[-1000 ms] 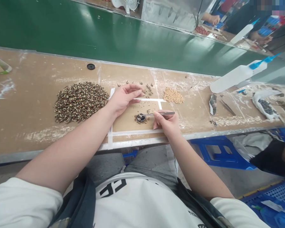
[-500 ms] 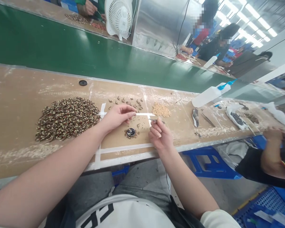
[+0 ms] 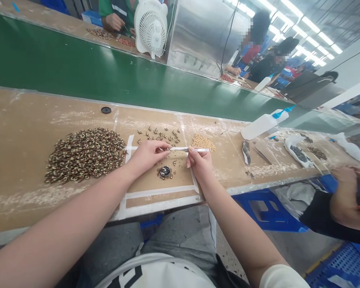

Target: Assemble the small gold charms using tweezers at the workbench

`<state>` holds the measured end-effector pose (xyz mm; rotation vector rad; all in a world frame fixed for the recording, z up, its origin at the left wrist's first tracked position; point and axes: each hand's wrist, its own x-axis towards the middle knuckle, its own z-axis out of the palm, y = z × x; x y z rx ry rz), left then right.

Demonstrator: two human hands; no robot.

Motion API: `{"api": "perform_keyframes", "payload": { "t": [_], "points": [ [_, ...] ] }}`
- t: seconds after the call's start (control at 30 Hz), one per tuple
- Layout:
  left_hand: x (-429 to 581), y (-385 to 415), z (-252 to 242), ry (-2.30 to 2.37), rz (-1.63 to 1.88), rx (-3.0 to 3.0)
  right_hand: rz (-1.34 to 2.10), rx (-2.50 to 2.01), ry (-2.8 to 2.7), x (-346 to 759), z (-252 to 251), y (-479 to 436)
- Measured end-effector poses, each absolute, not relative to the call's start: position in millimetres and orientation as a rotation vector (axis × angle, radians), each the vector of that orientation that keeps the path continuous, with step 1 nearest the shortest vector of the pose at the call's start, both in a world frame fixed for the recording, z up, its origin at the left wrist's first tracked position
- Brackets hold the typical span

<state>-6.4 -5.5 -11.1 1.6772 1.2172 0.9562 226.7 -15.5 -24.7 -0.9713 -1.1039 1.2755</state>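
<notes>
Bead pile [image 3: 85, 156] left of my left fingers [image 3: 163, 147], small metal parts [image 3: 159, 136] behind them, tweezers [image 3: 195, 150] in my right fingers [image 3: 192, 155], round beads [image 3: 203, 142] behind those, a metal disc [image 3: 165, 172] before both, all on the bench [image 3: 24, 120]

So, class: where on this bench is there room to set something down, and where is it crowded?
Bare board lies left of the mottled bead heap and behind it, near the black disc. Crowded: by the left hand, right hand, metal parts and pale bead pile.

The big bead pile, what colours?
The beads are brown, cream and red; head view.
</notes>
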Motion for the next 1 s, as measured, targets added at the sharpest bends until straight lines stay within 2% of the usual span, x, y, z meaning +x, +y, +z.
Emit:
{"api": "perform_keyframes", "payload": {
  "t": [0.23, 0.53, 1.0],
  "points": [
    [-5, -9, -3, 1.269, 0.794, 1.551, 1.296, -0.938, -0.972, 230, -23, -14],
    [0, -4, -5, 1.143, 0.889, 1.325, 1.273, -0.905, -1.011, 227, -23, -13],
    [5, -7, -4, 1.109, 0.864, 1.388, 1.241, -0.973, -1.073, 225, -27, -11]
  ]
}}
